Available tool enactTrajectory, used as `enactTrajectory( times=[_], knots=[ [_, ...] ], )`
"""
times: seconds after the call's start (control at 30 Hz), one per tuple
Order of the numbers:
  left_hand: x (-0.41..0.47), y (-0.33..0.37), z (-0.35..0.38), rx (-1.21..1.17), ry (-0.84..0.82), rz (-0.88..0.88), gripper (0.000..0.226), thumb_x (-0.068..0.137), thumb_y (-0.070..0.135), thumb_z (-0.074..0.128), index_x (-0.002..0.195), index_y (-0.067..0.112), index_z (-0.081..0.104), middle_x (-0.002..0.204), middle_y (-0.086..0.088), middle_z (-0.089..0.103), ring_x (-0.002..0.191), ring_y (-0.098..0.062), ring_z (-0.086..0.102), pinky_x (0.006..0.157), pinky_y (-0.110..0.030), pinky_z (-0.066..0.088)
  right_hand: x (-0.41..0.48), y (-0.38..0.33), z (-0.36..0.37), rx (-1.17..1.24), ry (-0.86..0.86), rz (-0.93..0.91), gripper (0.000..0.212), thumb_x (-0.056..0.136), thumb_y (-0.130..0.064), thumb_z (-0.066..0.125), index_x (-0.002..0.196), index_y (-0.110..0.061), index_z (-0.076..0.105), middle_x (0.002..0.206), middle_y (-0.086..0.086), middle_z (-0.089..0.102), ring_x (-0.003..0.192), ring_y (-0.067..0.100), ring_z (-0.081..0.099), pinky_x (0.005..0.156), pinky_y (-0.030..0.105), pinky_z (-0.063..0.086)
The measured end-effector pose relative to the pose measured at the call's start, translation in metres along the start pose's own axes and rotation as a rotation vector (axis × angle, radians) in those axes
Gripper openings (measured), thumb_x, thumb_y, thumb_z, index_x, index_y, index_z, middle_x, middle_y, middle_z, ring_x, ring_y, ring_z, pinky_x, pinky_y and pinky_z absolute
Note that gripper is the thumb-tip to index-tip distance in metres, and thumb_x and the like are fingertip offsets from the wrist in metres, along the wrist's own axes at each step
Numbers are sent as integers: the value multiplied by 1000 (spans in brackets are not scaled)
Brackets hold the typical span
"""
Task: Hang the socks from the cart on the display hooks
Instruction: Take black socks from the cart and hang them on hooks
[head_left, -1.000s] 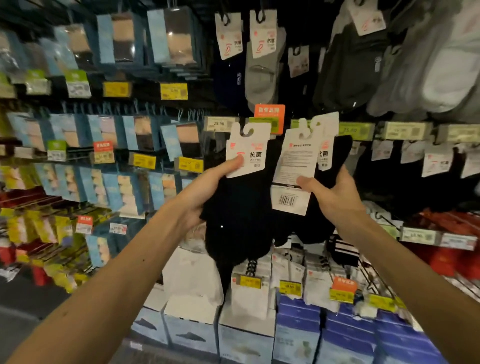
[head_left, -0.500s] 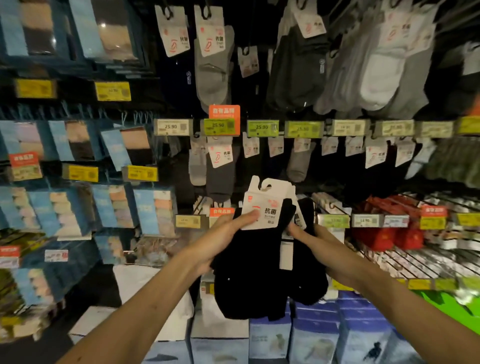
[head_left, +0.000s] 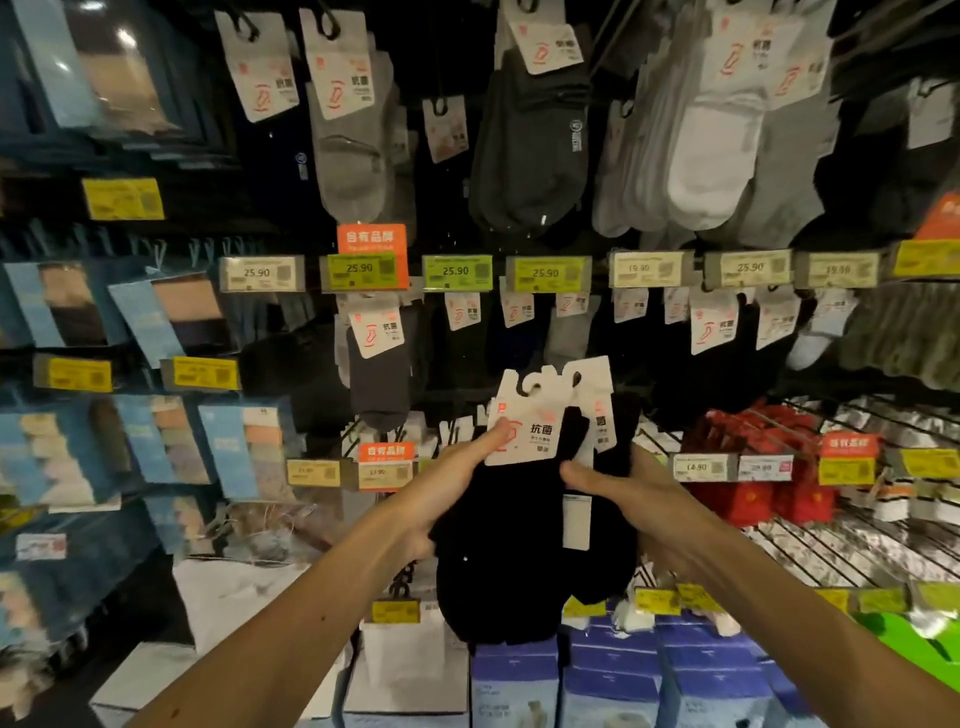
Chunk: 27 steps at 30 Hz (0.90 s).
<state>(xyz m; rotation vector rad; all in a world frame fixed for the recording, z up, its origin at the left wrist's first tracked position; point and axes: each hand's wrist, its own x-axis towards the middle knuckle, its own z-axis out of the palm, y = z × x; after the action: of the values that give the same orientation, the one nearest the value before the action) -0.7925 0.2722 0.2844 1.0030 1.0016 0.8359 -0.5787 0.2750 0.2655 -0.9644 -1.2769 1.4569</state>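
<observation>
Display wall (head_left: 447, 208) packed with hung socks, price-tag rail (head_left: 454, 271) across mid-height. Black socks (head_left: 498, 571) bundle held up in front of the lower rows, below that rail. Left hand (head_left: 452, 483) grips its left side, thumb on the front header card (head_left: 530, 426). Right hand (head_left: 634, 499) grips the right side, thumb in front.

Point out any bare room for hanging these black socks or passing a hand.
Bare wire shelf shows below the red packs, right of the right hand. A dark gap sits between the dark grey socks and the held black socks, too dim to confirm. The upper hanging socks are crowded.
</observation>
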Motion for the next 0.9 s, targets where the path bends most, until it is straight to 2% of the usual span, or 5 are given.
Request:
enactTrajectory(
  times=[0.27,0.4,0.57,0.77,0.9],
  knots=[
    [50,4,43,-63,227,184,33,95,31,62,123,15,68,110,-6,75,102,-21,71,90,-36,55,19,-15,-77,-179,148,-250,38,80,7,74,105,-19,62,92,-17,75,82,-6,71,65,10,53],
    [75,-3,63,62,324,261,24,97,18,62,119,15,68,115,-6,74,109,-22,69,93,-39,54,25,-17,-116,-450,135,-396,49,81,-1,78,120,-20,55,110,-22,66,98,-15,63,84,13,53],
    [107,-15,92,272,432,399,25,98,5,55,121,14,60,124,-4,67,104,-13,66,78,-16,54,21,-10,-159,-798,126,-453,68,83,-22,79,138,-31,41,112,-36,56,99,-17,58,85,8,48],
    [140,-16,130,350,403,448,28,96,5,55,109,30,55,110,10,66,99,-3,63,78,-17,53,19,-4,-210,-558,210,-353,52,81,-15,81,127,-20,57,112,-22,70,106,-4,66,89,22,53],
    [159,-6,157,368,331,477,28,94,0,53,115,19,54,101,12,64,104,-13,63,72,-10,49,16,-6,-236,-431,301,-325,41,81,-4,78,118,-17,64,99,-23,74,97,-3,70,77,15,56]
  ],
)
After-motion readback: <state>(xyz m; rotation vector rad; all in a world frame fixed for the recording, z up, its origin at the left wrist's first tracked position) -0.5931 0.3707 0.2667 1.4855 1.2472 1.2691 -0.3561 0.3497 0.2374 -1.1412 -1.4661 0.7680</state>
